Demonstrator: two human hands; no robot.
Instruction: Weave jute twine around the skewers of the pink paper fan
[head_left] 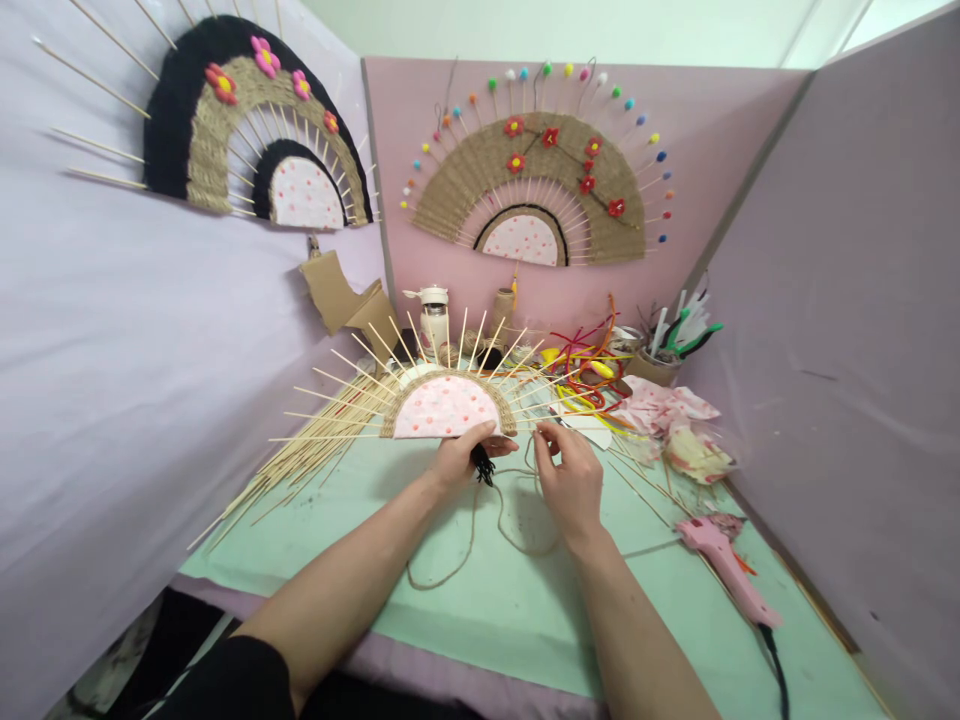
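Observation:
My left hand (pixel 459 458) grips the lower edge of a half-round fan (pixel 446 408), just right of its middle. Pink dotted cloth covers the fan's centre, a band of woven twine (pixel 394 408) curves around it, and thin wooden sticks spread outward. A black tassel-like bunch of yarn (pixel 484 466) hangs at my left fingers. Near the fan's right end, my right hand (pixel 568 470) pinches with thumb and forefinger at the brown twine (pixel 472 535), which loops down over the table.
Loose wooden sticks (pixel 300 450) lie at left. A pink glue gun (pixel 731 570) rests at right, near crumpled dotted cloth (pixel 660 400). Behind stand a white bottle (pixel 434 325), coloured pipe cleaners (pixel 592 375) and a tool holder (pixel 652 368). Finished-looking fans (pixel 551 180) hang on the walls.

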